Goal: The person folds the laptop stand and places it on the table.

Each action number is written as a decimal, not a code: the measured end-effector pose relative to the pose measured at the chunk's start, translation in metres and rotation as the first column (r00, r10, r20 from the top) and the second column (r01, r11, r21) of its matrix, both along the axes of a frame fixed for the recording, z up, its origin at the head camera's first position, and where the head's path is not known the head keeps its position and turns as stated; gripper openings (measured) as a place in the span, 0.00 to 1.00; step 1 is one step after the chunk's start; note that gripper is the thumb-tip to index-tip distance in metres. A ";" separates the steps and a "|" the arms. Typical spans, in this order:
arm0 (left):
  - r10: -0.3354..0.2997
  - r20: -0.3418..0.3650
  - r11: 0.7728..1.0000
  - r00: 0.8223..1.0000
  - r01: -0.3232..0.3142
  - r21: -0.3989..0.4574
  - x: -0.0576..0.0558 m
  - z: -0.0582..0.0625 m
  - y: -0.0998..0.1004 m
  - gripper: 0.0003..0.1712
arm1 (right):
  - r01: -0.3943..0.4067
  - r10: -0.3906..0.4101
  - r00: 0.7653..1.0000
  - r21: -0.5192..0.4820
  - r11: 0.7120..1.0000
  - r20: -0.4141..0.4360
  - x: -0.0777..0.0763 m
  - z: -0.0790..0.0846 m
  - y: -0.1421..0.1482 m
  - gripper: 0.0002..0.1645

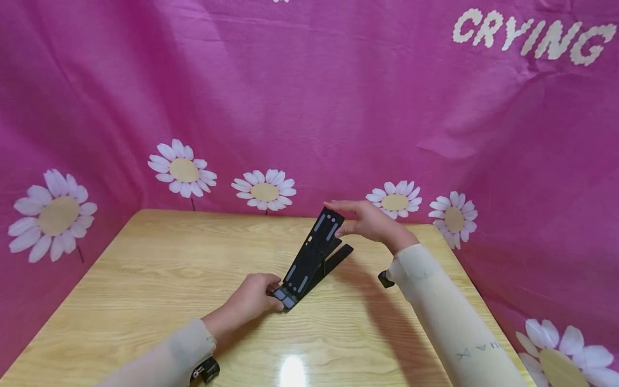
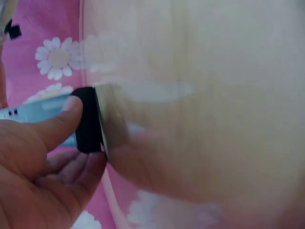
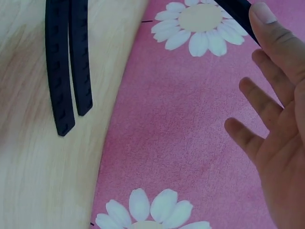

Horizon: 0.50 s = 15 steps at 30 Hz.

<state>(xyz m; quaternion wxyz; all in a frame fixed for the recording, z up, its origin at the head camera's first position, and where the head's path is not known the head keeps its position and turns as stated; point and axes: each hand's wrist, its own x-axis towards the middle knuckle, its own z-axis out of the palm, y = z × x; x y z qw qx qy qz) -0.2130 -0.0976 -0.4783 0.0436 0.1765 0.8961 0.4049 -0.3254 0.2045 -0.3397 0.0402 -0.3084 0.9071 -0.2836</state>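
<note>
A black folding laptop stand [image 1: 308,257] with grey pads is opened out over the wooden table. Its top plate tilts up toward the back. My left hand [image 1: 252,295] holds the low front end between thumb and fingers. In the left wrist view the thumb lies on the stand's black end block [image 2: 88,121]. At the raised end, my right hand [image 1: 369,219] pinches the plate's upper edge. In the right wrist view its other fingers spread away from the plate. Two notched legs [image 3: 59,71] of the stand reach back beneath the plate.
The light wooden table [image 1: 159,269] ends at a pink cloth [image 1: 309,107] printed with daisies, which hangs behind it and at both sides. A bright reflection shows near the table's front. Small black cameras are worn at both wrists.
</note>
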 end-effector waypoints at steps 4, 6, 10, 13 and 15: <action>-0.030 0.005 0.999 1.000 0.030 0.013 -0.013 0.000 -0.006 0.31 | 0.046 -0.046 0.997 -0.001 0.999 -0.059 0.007 -0.002 0.003 0.46; -0.019 0.013 1.000 1.000 0.019 0.017 -0.020 0.001 -0.009 0.32 | 0.066 -0.065 0.993 0.009 0.998 -0.101 0.010 -0.004 0.004 0.46; 0.039 0.053 0.999 0.998 -0.040 0.024 -0.026 0.002 -0.011 0.33 | 0.081 -0.070 0.981 0.052 0.995 -0.182 0.015 -0.003 0.002 0.46; 0.074 0.064 0.997 0.995 -0.075 0.010 -0.025 0.002 -0.009 0.35 | 0.065 -0.053 0.983 0.065 0.996 -0.173 0.014 0.000 0.003 0.47; 0.089 0.056 0.996 0.994 -0.089 -0.008 -0.020 0.003 -0.005 0.37 | 0.052 -0.046 0.992 0.053 0.997 -0.117 0.011 0.003 0.006 0.47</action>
